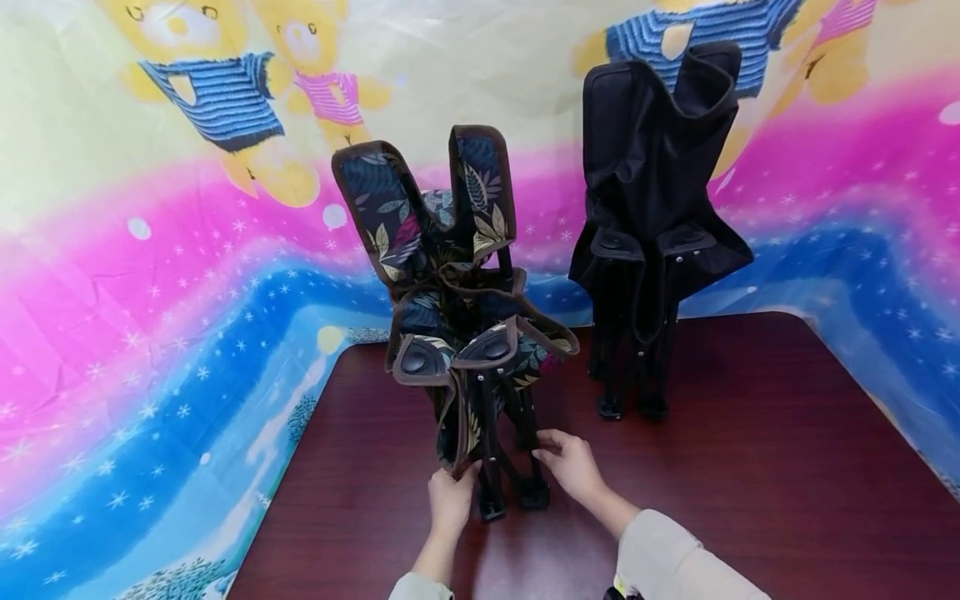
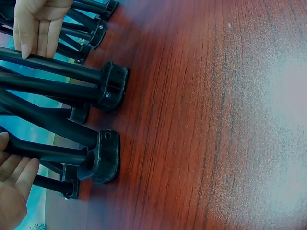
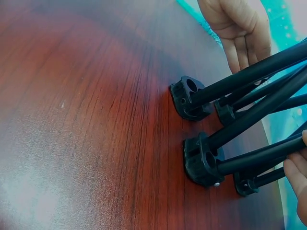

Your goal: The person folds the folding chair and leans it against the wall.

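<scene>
A folding chair [image 1: 483,192] in dark leaf-patterned fabric with brown trim stands folded up on the table, its black legs gathered close together. My left hand [image 1: 450,502] pinches a front leg low down on the left. Over on the right, my right hand [image 1: 576,468] holds another leg between thumb and fingers. The left wrist view shows black tubular legs [image 2: 53,91] ending in plastic feet [image 2: 112,86] that rest on the tabletop. In the right wrist view, thumb and fingers of my right hand [image 3: 298,184] sit about one tube near its foot [image 3: 199,163].
A second folding chair [image 1: 637,167], plain black, stands folded at the back right of the dark red wooden table [image 1: 750,467]. Behind the table hangs a colourful backdrop [image 1: 187,250] with printed bears. The table's left edge runs near the floral chair.
</scene>
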`<state>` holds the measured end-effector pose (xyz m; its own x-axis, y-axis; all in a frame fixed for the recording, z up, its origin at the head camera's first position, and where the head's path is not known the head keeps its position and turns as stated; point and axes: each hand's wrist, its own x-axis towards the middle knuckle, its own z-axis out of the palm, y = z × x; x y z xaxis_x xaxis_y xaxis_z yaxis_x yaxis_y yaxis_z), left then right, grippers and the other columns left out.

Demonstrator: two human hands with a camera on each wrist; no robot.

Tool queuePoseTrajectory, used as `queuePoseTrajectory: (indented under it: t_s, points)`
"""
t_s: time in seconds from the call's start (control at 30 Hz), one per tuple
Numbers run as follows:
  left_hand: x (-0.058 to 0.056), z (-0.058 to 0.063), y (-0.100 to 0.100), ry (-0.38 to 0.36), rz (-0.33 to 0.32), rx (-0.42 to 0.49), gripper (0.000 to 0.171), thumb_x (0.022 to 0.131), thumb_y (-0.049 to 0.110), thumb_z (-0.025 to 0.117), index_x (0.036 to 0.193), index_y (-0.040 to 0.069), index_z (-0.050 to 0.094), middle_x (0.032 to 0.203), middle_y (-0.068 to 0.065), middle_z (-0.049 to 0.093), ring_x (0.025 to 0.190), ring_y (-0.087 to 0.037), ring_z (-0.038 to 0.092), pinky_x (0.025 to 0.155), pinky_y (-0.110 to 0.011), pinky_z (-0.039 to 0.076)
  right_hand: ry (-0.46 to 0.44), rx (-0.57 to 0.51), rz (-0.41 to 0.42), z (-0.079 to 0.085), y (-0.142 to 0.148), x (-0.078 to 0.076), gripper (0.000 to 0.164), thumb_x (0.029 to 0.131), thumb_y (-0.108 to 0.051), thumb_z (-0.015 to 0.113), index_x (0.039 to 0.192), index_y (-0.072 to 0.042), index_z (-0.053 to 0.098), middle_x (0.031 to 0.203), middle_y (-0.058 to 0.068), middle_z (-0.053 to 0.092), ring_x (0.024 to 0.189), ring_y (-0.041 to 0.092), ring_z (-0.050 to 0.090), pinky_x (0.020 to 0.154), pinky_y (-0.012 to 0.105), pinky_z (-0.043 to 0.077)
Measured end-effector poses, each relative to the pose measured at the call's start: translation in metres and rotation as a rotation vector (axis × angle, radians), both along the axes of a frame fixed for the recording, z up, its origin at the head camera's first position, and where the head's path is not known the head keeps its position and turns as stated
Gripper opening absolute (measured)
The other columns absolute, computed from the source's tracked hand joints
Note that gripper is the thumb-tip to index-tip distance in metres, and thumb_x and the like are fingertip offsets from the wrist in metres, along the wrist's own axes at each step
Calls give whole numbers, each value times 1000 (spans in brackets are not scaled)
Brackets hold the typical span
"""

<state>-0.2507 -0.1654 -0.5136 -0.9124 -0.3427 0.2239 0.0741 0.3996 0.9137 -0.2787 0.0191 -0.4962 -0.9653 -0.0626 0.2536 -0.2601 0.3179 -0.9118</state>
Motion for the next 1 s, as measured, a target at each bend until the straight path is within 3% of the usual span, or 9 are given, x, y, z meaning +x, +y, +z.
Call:
queuePoseTrajectory:
  t_s: [0.23, 0.7, 1.0]
  points:
    - [0, 2, 2, -30, 46, -76, 13, 72, 19, 70, 69, 6, 67, 58, 0, 59, 53, -9, 49, 54, -26, 43, 18, 13, -6, 0, -5, 0, 16, 70, 5, 65, 86, 1, 64, 80, 13, 64, 70, 18, 61, 59, 24, 49]
    - [0, 5, 2, 5, 23, -158, 13, 73, 14, 68, 63, 8, 63, 54, -7, 57, 48, -9, 45, 49, -24, 41, 162, 143, -22, -7, -7, -2, 13, 71, 6, 65, 81, 0, 61, 73, 9, 63, 63, 12, 57, 54, 23, 47]
    - [-11, 3, 4, 14, 55, -165, 15, 73, 16, 68, 63, 7, 62, 54, -1, 56, 50, -10, 46, 49, -25, 41, 164, 186, -39, -4, -7, -13, 13, 71, 3, 66, 81, -3, 60, 74, 6, 62, 64, 13, 57, 55, 24, 47]
